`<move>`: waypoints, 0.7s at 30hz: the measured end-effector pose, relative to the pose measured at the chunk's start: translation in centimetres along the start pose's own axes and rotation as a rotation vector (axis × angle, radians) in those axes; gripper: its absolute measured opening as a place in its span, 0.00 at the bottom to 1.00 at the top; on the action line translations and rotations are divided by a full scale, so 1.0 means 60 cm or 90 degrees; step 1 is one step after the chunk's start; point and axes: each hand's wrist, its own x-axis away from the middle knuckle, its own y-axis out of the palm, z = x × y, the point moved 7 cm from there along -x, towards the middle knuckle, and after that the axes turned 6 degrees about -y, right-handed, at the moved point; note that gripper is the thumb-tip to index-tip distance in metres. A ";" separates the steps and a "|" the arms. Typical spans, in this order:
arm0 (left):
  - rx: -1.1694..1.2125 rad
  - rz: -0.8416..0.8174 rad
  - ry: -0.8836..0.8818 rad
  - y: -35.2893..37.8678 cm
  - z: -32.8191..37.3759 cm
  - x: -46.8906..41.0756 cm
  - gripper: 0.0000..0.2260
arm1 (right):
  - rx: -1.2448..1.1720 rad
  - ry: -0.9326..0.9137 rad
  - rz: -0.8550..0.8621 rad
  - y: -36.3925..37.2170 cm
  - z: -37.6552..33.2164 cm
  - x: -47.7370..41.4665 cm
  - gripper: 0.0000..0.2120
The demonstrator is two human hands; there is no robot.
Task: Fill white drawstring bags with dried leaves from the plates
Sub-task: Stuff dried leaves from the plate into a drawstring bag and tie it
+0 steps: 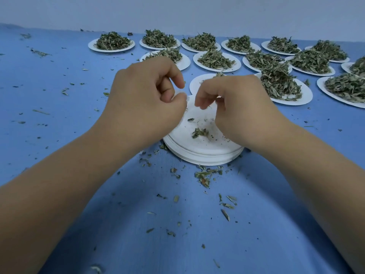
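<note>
Centrally, above plate stack [203, 155] on counter [177, 234]: left grip [144, 99] and right grip [233, 103], both curled; clamped on anything, cannot tell. Dried leaves [279, 84] beyond.

Rows of leaf-heaped plates [92, 45] suggest a packing workshop.

I count thirteen plates [92, 45] heaped with dried leaves [111, 41], one nearly bare plate [197, 84], one stack of emptied plates [203, 153], and two hands, my left hand [142, 99] and right hand [239, 105].
</note>
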 end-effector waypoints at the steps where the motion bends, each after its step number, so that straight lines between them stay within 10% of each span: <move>1: 0.018 0.000 -0.001 -0.002 0.002 -0.001 0.04 | -0.003 0.008 -0.014 0.001 0.003 0.002 0.25; 7: 0.072 -0.120 -0.018 -0.043 -0.032 -0.017 0.20 | -0.042 -0.008 0.000 0.004 0.010 0.016 0.12; 12: -0.116 -0.413 -0.035 -0.005 -0.100 0.005 0.43 | 0.024 -0.067 -0.267 0.060 -0.008 0.037 0.31; 21: -0.072 -0.294 0.033 0.023 -0.095 0.004 0.23 | -0.020 -0.185 -0.066 0.032 -0.033 0.042 0.14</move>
